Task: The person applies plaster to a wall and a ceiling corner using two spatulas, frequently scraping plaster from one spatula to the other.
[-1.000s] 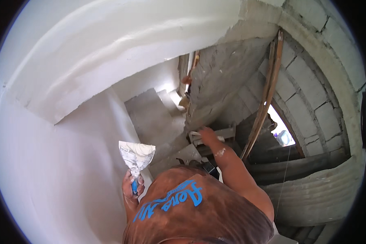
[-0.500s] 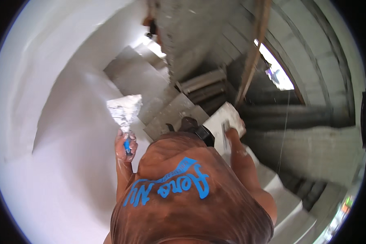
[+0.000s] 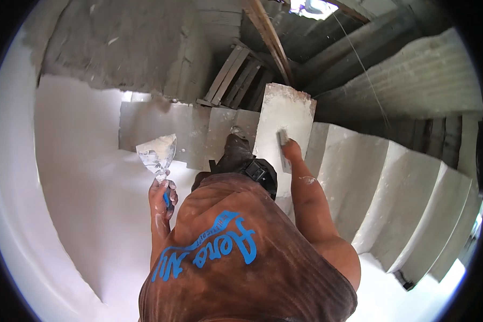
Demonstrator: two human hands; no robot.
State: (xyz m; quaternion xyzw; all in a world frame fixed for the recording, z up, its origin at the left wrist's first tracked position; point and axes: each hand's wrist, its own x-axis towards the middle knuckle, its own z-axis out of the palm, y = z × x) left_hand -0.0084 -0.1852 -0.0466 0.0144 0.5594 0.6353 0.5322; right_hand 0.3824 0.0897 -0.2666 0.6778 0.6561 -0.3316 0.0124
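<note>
My left hand (image 3: 161, 199) is closed round the blue handle of a putty knife (image 3: 156, 155). Its broad blade points away from me and is coated with white plaster. Over on the right, my right hand (image 3: 291, 151) grips the grey handle on the back of a long, rectangular plastering float (image 3: 284, 107). White smears cover the float's board, and its far edge looks rough and stained. The two tools are apart, on either side of my legs.
Concrete steps (image 3: 354, 177) run across below me and down to the right. A smooth white wall (image 3: 80, 150) rises on the left. Beyond the steps are a wooden slatted frame (image 3: 233, 75), a slanting timber post (image 3: 271, 40) and a thin hanging line (image 3: 362, 64).
My view has swung round, so the steps now spread to the right. The float has turned its long board to point away from me. Both hands keep their tools.
</note>
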